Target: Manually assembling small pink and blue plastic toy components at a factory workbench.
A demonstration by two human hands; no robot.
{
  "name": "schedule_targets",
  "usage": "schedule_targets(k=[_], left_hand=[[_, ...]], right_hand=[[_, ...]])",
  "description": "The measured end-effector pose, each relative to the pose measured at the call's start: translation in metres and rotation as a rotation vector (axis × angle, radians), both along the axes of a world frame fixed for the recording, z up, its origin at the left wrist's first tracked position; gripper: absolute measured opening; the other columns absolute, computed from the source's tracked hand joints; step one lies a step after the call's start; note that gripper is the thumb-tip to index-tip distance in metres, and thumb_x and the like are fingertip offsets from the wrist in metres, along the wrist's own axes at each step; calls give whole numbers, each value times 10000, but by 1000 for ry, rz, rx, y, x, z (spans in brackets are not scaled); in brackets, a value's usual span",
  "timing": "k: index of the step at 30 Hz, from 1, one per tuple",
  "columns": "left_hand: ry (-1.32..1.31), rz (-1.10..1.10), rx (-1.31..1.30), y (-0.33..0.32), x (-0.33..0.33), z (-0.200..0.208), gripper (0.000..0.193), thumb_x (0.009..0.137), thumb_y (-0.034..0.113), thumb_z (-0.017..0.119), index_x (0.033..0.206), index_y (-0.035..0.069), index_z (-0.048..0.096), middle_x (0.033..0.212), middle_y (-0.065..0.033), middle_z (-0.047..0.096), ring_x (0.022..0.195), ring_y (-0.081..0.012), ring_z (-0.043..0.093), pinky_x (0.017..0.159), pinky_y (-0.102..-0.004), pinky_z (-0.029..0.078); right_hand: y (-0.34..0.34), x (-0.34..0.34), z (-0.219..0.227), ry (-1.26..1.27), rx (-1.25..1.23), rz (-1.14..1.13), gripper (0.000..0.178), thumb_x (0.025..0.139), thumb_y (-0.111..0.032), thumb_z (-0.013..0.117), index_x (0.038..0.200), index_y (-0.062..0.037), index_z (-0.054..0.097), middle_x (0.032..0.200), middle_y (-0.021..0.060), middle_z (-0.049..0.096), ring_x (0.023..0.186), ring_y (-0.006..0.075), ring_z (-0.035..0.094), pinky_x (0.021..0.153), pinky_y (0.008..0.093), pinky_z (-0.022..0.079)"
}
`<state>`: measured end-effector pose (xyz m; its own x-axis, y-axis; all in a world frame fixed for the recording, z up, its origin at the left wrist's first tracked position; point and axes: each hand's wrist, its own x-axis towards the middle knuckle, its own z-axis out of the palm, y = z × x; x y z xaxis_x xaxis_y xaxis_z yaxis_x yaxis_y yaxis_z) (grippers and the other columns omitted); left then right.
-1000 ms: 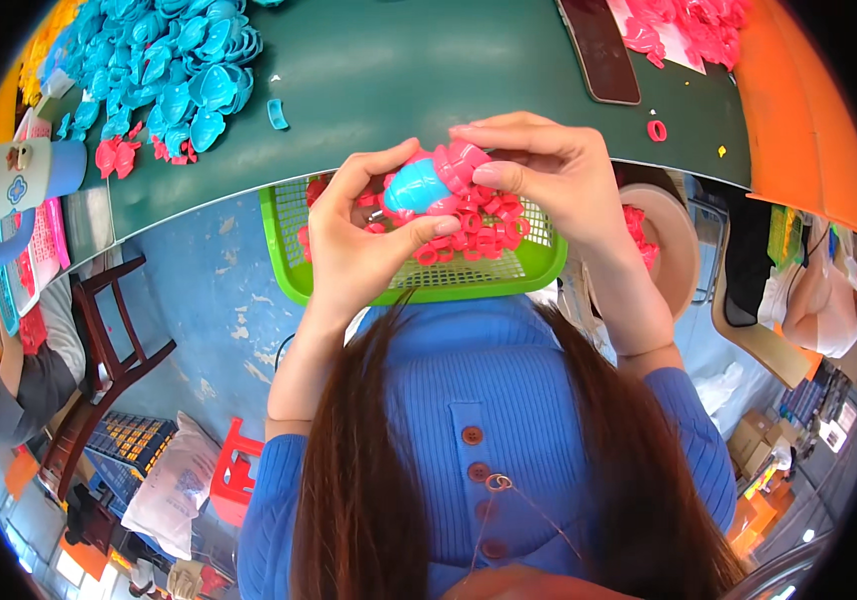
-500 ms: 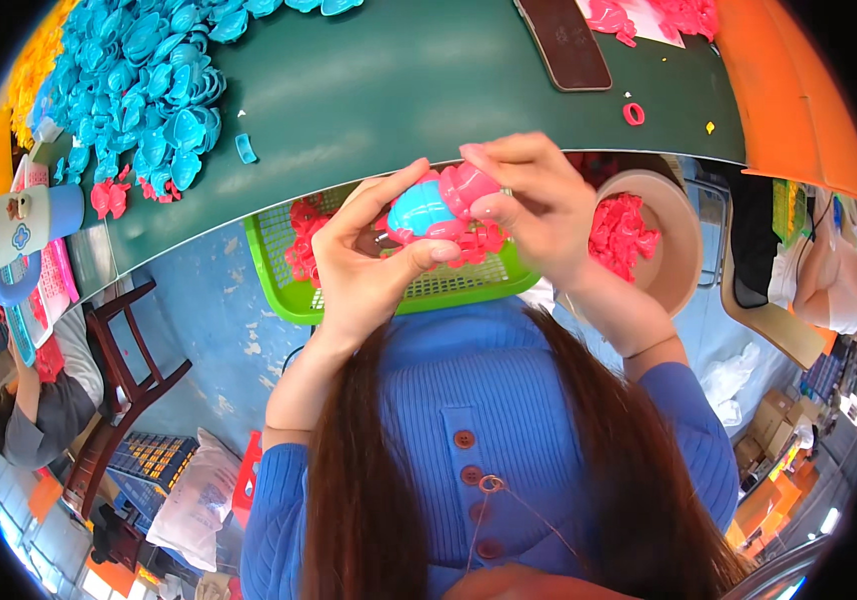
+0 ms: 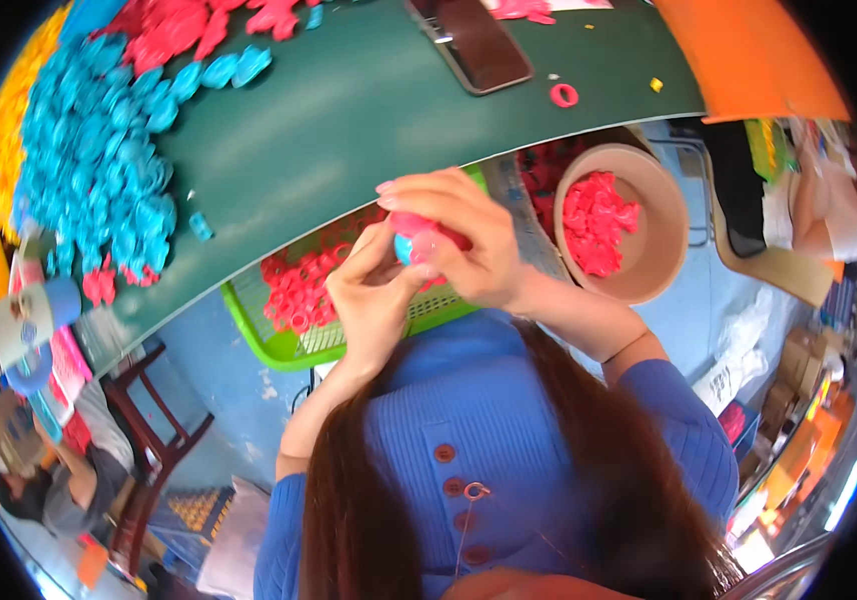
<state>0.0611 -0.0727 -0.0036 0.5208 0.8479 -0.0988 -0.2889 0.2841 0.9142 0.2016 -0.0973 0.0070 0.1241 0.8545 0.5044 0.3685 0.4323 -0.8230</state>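
A small pink and blue plastic toy piece (image 3: 405, 248) is held between both hands, just off the table's front edge. My left hand (image 3: 371, 290) closes on its left side with thumb and fingers. Wrapped over its top and right side is my right hand (image 3: 469, 235), its fingers bent around the pink part. Most of the piece is hidden by the fingers. Below the hands sits a green basket (image 3: 249, 335) with pink ring-like parts (image 3: 299, 295) inside. To the right stands a beige bucket (image 3: 661, 235) holding pink pieces (image 3: 599, 222).
The green table (image 3: 319, 130) bears a heap of blue shells (image 3: 99, 150), more pink pieces (image 3: 174, 30), yellow parts (image 3: 17, 120), a phone (image 3: 474, 45) and a pink ring (image 3: 564, 95). A dark wooden chair (image 3: 154, 450) and another person (image 3: 79, 480) are at the left.
My right hand has turned over the piece, hiding most of its blue side. My hands have come closer together. The whole view has shifted and rotated, showing more of the basket's pink parts.
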Motion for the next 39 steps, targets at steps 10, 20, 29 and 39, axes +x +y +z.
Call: schedule_targets(k=[10,20,29,39], left_hand=[[6,-546,-305,6,27,-11,816,830,15,614,1442,88,79,1378,-185,370,1296,-240,339,1056,-356,300],[82,-709,-160,40,6,8,534,864,-13,521,1359,-9,321,1359,-161,409,1269,-246,388,1039,-363,341],[67,-587,-139,58,-16,24,590,848,241,592,1296,-77,376,1262,-232,485,1157,-302,501,962,-407,415],[385,-513,262,90,57,62,375,861,85,573,1217,-16,508,1135,-155,584,983,-209,595,783,-319,510]], right_hand=[[-61,64,-65,613,-168,-839,265,954,-174,436,1135,5,510,1094,122,560,909,171,576,799,289,477],[-48,209,-319,-797,-1217,-457,267,815,-190,562,1013,-13,598,1055,223,582,980,381,557,825,430,473],[1,293,37,-79,-419,-397,258,872,-204,563,938,39,620,842,98,638,660,155,610,605,291,502],[73,424,-50,-958,-474,-1207,130,774,-40,539,855,13,627,880,214,615,831,377,608,742,453,485]])
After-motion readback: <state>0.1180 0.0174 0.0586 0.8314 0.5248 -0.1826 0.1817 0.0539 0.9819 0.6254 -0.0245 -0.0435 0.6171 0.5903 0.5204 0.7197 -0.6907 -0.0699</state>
